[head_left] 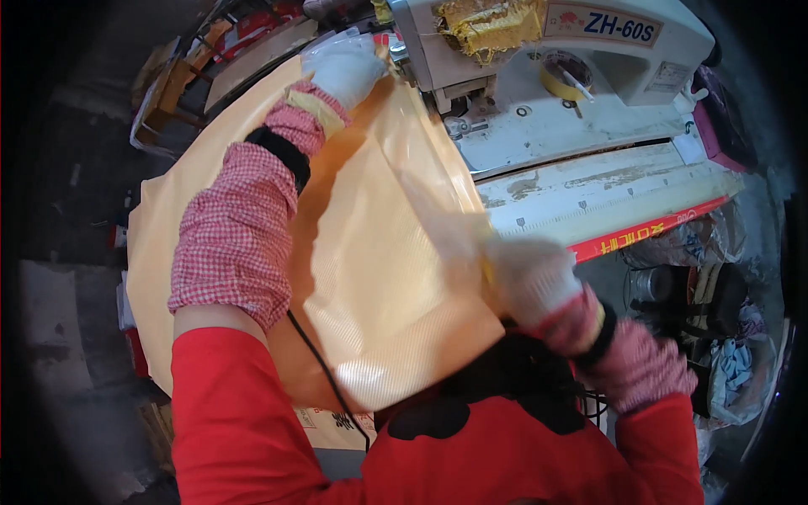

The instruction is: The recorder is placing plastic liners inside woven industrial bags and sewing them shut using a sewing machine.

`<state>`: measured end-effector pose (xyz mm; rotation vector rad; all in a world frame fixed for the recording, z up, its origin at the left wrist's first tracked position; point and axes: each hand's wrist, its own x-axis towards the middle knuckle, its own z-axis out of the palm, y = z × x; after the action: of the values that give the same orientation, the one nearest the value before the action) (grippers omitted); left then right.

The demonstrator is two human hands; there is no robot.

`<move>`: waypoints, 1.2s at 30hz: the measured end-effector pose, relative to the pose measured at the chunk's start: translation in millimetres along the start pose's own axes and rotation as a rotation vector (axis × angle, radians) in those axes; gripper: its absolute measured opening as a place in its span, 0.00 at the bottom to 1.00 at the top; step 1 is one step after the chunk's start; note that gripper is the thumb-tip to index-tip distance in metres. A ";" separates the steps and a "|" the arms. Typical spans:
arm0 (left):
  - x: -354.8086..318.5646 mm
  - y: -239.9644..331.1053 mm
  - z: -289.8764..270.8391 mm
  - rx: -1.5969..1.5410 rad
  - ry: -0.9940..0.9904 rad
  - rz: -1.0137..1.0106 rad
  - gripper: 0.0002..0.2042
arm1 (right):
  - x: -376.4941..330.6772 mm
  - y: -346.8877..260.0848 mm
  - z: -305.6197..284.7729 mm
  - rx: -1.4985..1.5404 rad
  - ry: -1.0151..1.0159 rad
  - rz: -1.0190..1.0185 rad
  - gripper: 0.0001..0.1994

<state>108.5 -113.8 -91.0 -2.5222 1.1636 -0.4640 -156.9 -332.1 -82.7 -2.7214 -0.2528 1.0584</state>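
A large pale-orange woven plastic sack lies spread before me, its ribbed surface shining under the light. My left hand, in a white glove, is closed on the sack's far edge beside the sewing machine. At the sack's right edge is my right hand, also gloved; motion smears its fingers, so their grip cannot be made out. Red-checked sleeve covers wrap both forearms. The sack's near edge hangs close to my body.
The white machine bed and a worn, ruler-marked ledge stand right of the sack. A tape roll sits on the bed. A black cord runs near my left arm. Plastic bags lie at far right.
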 end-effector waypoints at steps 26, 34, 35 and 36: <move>-62.2 144.7 -222.2 -1.030 -1.099 0.470 0.31 | 121.1 25.3 -76.6 -0.246 0.601 -0.869 0.12; -47.7 170.5 -307.6 -0.522 -1.655 0.131 0.29 | 131.0 26.5 -72.5 -0.391 0.692 -0.875 0.10; -47.5 171.1 -305.1 -0.418 -1.654 0.107 0.27 | 135.6 27.7 -68.2 -0.387 0.697 -0.839 0.09; -52.0 175.7 -307.1 -0.450 -1.689 0.183 0.25 | 140.0 29.8 -63.7 -0.273 0.785 -0.830 0.09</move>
<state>-169.7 -228.9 102.1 -1.8673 0.6648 1.7578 -9.2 -336.5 -134.8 -2.5457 -1.2706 -0.2749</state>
